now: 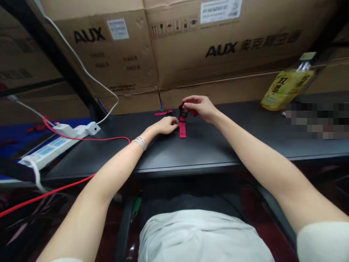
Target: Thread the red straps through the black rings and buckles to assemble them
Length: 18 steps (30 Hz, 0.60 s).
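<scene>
A red strap [182, 130] with a black plastic buckle [183, 112] at its top hangs or stands over the black tabletop. My right hand [201, 107] pinches the strap by the buckle, and more red webbing shows under its fingers. Just left of the strap is my left hand [167, 125], low over the table with its fingers curled together. What those fingers hold, if anything, is hidden. Behind my left hand lies another short red strap [160, 113] with a black buckle piece.
Large AUX cardboard boxes [185, 65] stand along the back of the black table [218, 142]. A white power strip [57, 145] with plugs lies at left, and a red cable [114, 138] runs beside my left forearm. A yellow drink bottle [287, 87] leans at the back right.
</scene>
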Each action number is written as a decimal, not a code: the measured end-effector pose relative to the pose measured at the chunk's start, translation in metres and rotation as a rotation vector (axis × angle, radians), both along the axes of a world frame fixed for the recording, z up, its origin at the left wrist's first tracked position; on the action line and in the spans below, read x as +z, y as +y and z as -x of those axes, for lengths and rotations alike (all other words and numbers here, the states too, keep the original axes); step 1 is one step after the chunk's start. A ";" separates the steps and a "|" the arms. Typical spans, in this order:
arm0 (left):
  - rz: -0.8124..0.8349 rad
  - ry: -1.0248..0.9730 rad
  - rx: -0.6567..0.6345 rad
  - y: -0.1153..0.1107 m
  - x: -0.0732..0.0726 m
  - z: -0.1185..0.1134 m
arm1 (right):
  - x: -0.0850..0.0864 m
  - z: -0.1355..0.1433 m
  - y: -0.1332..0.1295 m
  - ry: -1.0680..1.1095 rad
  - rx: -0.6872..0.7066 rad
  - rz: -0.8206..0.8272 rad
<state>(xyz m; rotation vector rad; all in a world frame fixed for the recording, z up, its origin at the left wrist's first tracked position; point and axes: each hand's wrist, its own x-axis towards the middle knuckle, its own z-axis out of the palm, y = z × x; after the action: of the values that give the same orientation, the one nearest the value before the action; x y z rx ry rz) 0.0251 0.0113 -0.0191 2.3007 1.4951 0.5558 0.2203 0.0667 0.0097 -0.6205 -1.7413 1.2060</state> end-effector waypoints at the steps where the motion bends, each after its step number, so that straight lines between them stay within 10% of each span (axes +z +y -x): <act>1: 0.013 -0.016 0.006 0.000 0.000 0.000 | 0.000 0.000 0.000 0.026 0.010 0.000; 12: 0.050 -0.058 0.021 -0.006 0.005 -0.005 | 0.004 -0.003 -0.004 0.077 0.049 -0.002; 18: 0.007 0.078 0.100 -0.002 0.004 0.003 | -0.001 -0.007 0.009 -0.189 -0.151 -0.084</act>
<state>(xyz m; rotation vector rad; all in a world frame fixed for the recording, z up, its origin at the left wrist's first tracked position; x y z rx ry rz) 0.0225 0.0090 -0.0147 2.2763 1.6535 0.4910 0.2270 0.0754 0.0082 -0.8222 -1.8548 0.9912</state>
